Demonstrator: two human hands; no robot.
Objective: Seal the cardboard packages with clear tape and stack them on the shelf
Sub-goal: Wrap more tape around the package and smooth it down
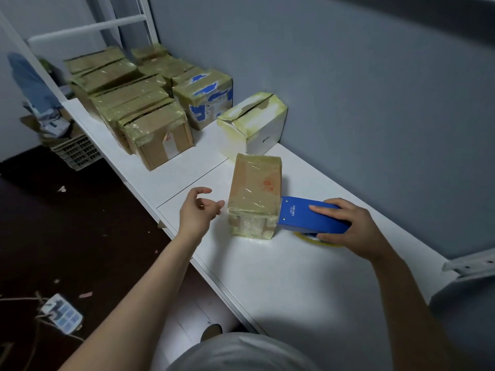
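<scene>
Head view: right hand [348, 227] grips tape dispenser [305, 215] at box [254, 191]'s 3 o'clock, likely to tape that side; left hand [198, 211], fingers apart, at 9 o'clock.

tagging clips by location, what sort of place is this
Probably a small packing or stock room: taped cardboard boxes stacked on a white metal shelf, and the right hand holding a blue tape dispenser.

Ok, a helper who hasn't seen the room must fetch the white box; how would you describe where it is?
Follow the long white shelf that runs along the grey wall. Against that wall, just past the lone brown box, sits the white box. It is the only white one, its edges yellowed with tape, and the blue-printed box stands on its far side.
</scene>
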